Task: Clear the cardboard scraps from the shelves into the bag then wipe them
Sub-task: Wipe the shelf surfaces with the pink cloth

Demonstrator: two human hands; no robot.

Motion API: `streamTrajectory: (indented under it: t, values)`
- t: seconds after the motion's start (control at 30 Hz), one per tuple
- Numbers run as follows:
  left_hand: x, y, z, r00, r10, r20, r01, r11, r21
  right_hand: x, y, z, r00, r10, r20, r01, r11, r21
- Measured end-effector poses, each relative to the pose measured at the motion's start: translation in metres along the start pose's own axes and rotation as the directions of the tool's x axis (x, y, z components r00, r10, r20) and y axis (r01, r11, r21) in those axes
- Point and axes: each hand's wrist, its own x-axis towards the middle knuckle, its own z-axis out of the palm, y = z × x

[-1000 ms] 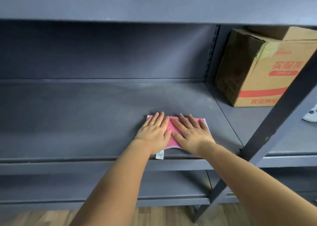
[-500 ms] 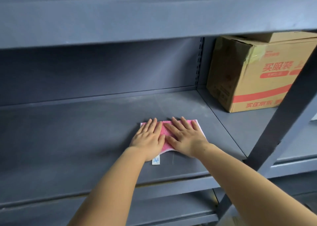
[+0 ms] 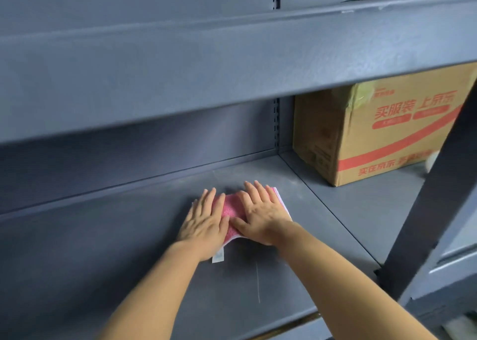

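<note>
A pink cloth (image 3: 230,212) with a white tag lies flat on the grey metal shelf (image 3: 103,249). My left hand (image 3: 204,223) presses its left half with fingers spread. My right hand (image 3: 260,214) presses its right half, thumb beside the left hand. Both palms lie flat on the cloth, well back from the shelf's front edge. No cardboard scraps or bag are in view.
A brown cardboard box (image 3: 374,135) with red print stands on the neighbouring shelf bay at the right. The upper shelf's front beam (image 3: 232,63) crosses the view above my hands. A slanted grey upright post (image 3: 438,184) stands at the right.
Both hands have pushed the cloth from the shelf's front edge toward the back. My head has moved closer and tilted up, so the upper shelf now fills the top.
</note>
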Motion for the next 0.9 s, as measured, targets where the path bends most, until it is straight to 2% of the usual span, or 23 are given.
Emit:
streamTrajectory:
  t: [0.13, 0.3, 0.37, 0.53, 0.8, 0.9]
  values:
    - [0.000, 0.005, -0.002, 0.988, 0.049, -0.149, -0.034, 0.994, 0.101, 0.002, -0.002, -0.005, 0.998, 0.007, -0.070, -0.008, 1.000, -0.017]
    - [0.009, 0.008, -0.011, 0.998, -0.004, -0.066, 0.011, 0.995, 0.098, 0.007, -0.006, -0.009, 0.997, 0.072, -0.026, -0.073, 0.996, -0.051]
    - [0.015, 0.004, -0.012, 1.000, -0.005, -0.020, 0.007, 0.997, 0.075, 0.014, -0.010, -0.011, 0.994, 0.100, 0.047, -0.096, 0.992, -0.087]
    - [0.022, -0.007, -0.007, 0.995, 0.040, 0.091, -0.038, 0.999, -0.024, 0.028, -0.004, -0.008, 0.969, 0.144, 0.203, -0.141, 0.990, -0.033]
    - [0.032, -0.019, -0.008, 0.989, 0.005, 0.148, -0.005, 1.000, -0.002, 0.053, -0.003, 0.000, 0.968, 0.137, 0.209, -0.125, 0.990, -0.069]
    - [0.037, -0.024, -0.008, 0.986, 0.027, 0.165, -0.035, 0.998, 0.046, 0.059, -0.004, 0.001, 0.969, 0.142, 0.202, -0.132, 0.989, -0.063]
